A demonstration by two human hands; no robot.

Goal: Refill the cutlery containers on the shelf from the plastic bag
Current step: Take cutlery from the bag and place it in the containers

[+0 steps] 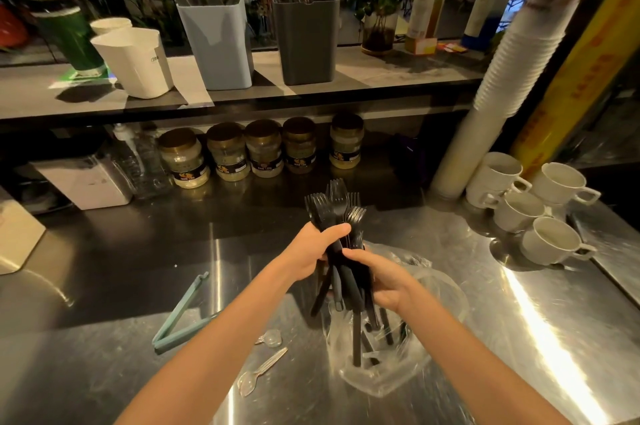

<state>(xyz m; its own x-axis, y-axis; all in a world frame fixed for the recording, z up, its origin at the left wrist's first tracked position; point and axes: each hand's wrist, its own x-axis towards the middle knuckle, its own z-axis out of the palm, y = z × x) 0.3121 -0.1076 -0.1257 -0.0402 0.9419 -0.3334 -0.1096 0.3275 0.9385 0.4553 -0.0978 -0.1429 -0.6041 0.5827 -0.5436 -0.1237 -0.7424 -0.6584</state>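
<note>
The forks (pixel 337 213) I grip are black, a few handles nearer dark grey; the plastic bag (pixel 433 289) is clear and colourless; the clip (pixel 180 314) is pale green; the spoons (pixel 258 374) are see-through; the counter (pixel 104 372) is plain silver steel; on the shelf (pixel 381 78) the left container (pixel 135 61) is white, the middle container (pixel 218 44) light blue, the right container (pixel 306 44) dark grey; the cup (pixel 69 37) is green; the mugs (pixel 550 239) are white; the jars (pixel 185 158) have bronze lids and black labels; the roll (pixel 571 78) is yellow with red lettering.

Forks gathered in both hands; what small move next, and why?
Probably lift the black forks clear of the plastic bag: the left hand and right hand grip them, handles hang over it, and the dark grey container holds forks.
</note>
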